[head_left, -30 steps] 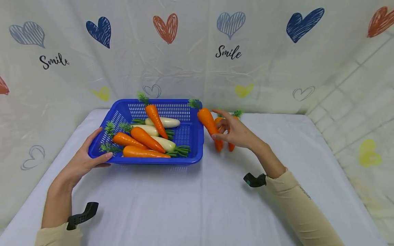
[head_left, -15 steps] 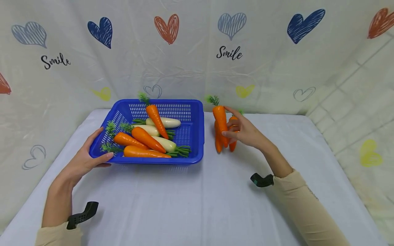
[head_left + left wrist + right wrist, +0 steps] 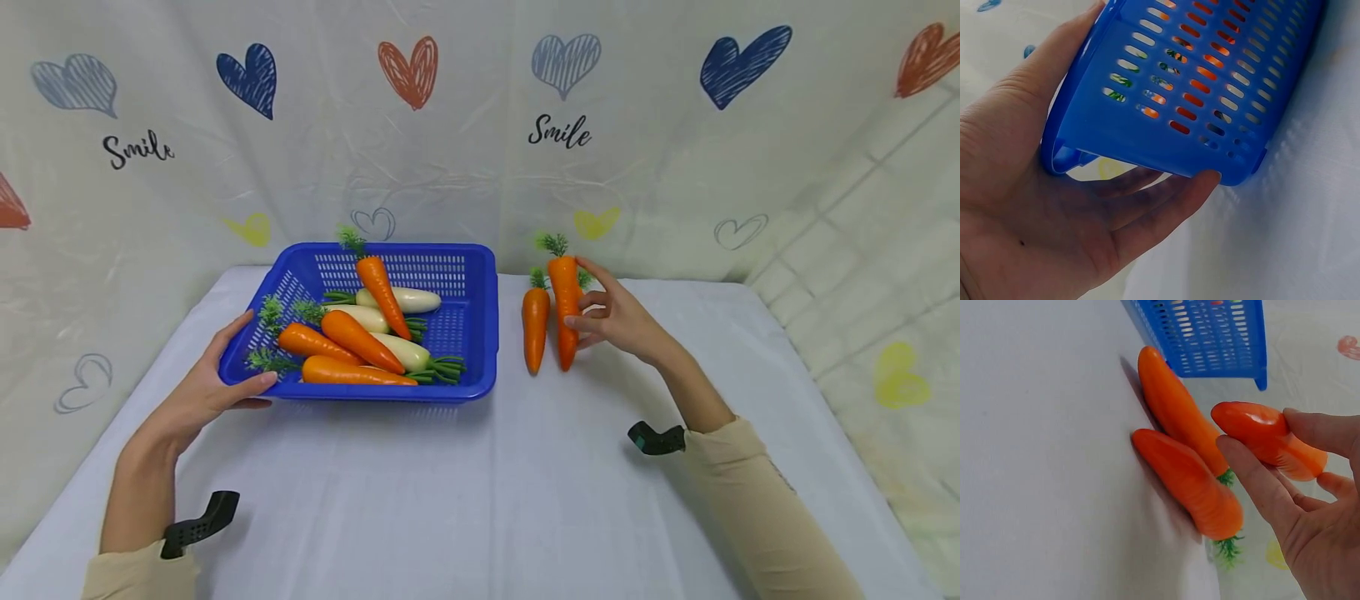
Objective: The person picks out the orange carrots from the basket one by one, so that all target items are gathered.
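A blue plastic basket (image 3: 483,333) holds several orange carrots (image 3: 360,339) with green tops and several white radishes (image 3: 408,299). My left hand (image 3: 202,387) grips its left side, thumb on the rim and fingers against the outer wall in the left wrist view. Right of the basket, my right hand (image 3: 618,321) pinches a carrot (image 3: 1257,430) between thumb and fingers, raised off the table in the right wrist view. Beneath it, two carrots lie on the table: one nearer the basket (image 3: 535,329), the other (image 3: 1188,481) mostly hidden behind the held carrot in the head view.
A white cloth covers the table (image 3: 420,500). Behind it hangs a pale curtain (image 3: 480,158) printed with hearts and "Smile". A black wrist mount (image 3: 198,525) sits on the left forearm, and another black mount (image 3: 656,438) on the right.
My right hand has carried the carrot rightward, away from the basket's right rim and over the carrots on the table. My left hand and the basket stay where they were.
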`<state>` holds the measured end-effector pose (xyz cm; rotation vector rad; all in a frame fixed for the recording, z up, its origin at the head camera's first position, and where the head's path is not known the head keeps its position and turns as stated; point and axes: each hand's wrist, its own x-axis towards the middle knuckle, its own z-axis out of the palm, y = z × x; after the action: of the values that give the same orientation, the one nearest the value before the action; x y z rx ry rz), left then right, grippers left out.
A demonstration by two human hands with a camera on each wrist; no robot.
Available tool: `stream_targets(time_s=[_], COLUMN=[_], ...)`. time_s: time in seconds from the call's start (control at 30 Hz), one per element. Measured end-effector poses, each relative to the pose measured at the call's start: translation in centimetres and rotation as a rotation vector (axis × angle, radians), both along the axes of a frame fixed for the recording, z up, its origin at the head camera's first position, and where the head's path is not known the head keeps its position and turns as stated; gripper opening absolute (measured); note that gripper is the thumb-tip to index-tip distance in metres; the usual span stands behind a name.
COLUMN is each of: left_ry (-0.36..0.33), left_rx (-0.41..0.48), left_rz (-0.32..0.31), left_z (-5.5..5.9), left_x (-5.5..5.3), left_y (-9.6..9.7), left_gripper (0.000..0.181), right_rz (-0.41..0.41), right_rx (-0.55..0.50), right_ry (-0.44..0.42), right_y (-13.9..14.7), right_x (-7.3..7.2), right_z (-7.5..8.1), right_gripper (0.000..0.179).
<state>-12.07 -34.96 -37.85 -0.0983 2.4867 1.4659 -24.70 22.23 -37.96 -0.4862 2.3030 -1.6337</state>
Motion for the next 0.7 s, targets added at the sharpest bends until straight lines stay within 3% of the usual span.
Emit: stream_targets(time_s=[0.37, 0.7], left_ry=[0.039, 0.02], left_rx=[0.014, -0.027], left_rz=[-0.028, -0.061], left_z=[0.1, -0.1], left_x=[-0.2, -0.2], left_y=[-0.1, -0.8], left_gripper=[0.098, 0.098], right_rz=[-0.058, -0.129], right_rx=[0.008, 0.045], right_ry=[-0.031, -0.081], right_y=[1.6, 2.8], right_x=[0.0, 0.0], right_z=[-0.3, -1.0], right_gripper=[0.097, 0.099])
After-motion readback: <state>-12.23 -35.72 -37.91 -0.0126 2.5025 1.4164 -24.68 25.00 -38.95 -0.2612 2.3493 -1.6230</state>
